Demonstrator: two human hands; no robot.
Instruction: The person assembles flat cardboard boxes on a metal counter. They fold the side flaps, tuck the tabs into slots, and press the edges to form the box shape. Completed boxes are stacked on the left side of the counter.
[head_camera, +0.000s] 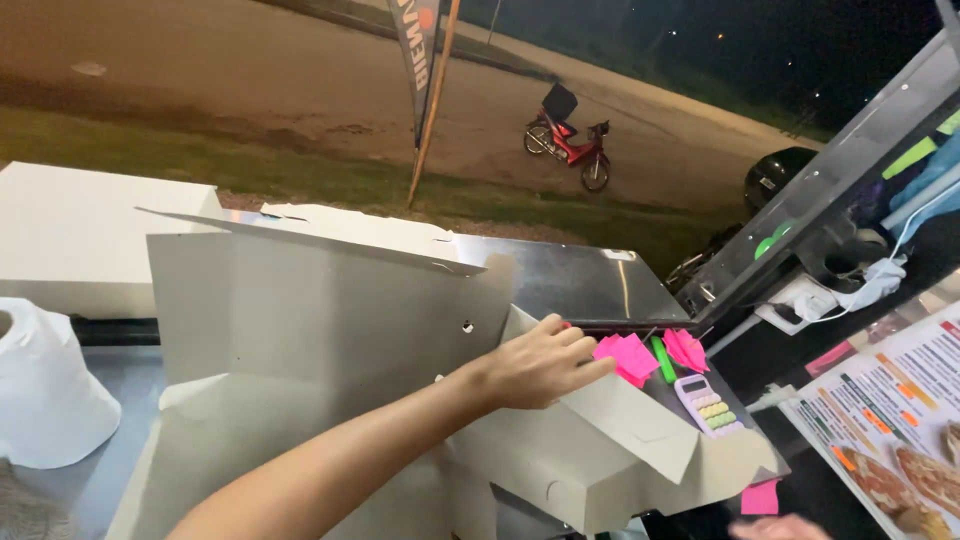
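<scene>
— Box (330, 330), white card, half folded; lid panel standing up behind the knuckles, low front wall sagging open below the fingertips.

— Held how?

— Left hand (540, 365) reaching across; fingers curled shut over the edge of a side flap (610, 405), thumb tucked out of sight beneath. Right hand (780, 525) only a blurred sliver well below and to the right of those fingers; open or closed, cannot tell.

— Anything close enough to get in the way?

— Pink notes (628, 355) just past the fingertips, nearly touching; green marker (663, 358) a little further on; calculator (708, 405) beyond that, beside the flap's far corner. Paper roll (45, 385) well back behind the wrist, clear of it all.

— Advice for the fold, then?

— Judging by the grip: press along the crease, not mid-panel, to keep the card from buckling; keep the fingers flat on the flap and the wrist low; steady the loose front wall with the other hand before pushing; sweep the flap inward, away from the notes, so as not to drag them off the counter (580, 280); mind the calculator at the corner.

— Risk?

— Probably a crooked fold; thin card, long lever, one hand only.
</scene>
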